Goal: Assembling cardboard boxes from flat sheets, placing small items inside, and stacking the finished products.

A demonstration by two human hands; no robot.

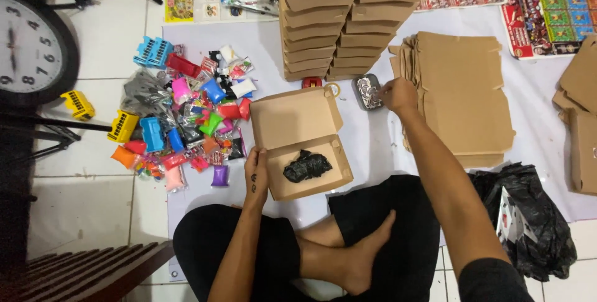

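Wall clock (28,44) at nine o'clock cropped by the left edge, printed sheets (547,3) at one o'clock cut by the frame, small tin (368,92) contents too small to tell, right hand (398,95) fingertips hidden against it

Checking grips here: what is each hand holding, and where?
Left hand steadies the open brown cardboard box at its left edge; right hand reaches the small dark tin, hold unclear.

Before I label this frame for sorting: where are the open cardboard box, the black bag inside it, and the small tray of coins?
open cardboard box (292,118): head view, inside of lid.
black bag (307,166): head view, its middle.
tray of coins (368,92): head view, its contents.
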